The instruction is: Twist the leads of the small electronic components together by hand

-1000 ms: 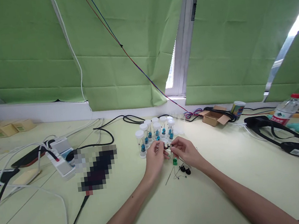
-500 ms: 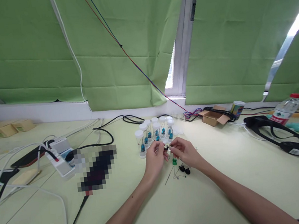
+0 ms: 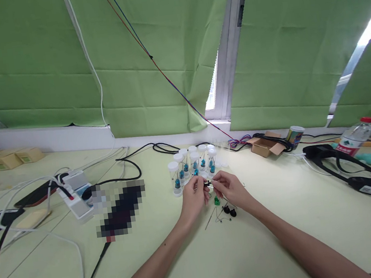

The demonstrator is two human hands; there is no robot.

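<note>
Head camera view: a person's left hand (image 3: 194, 197) pinches a small black piece (image 3: 207, 183) between nearly closed thumb and fingers above a pale surface (image 3: 234, 259), while the right hand (image 3: 231, 187), fingertips drawn together, meets the piece's right end, its exact grip too small to tell. Just below the right hand sits a green part (image 3: 216, 201), near two round black parts (image 3: 230, 211) and a thin rod (image 3: 210, 218). Behind the hands, white-capped clear tubes (image 3: 174, 174) with blue contents stand upright in a cluster.
</note>
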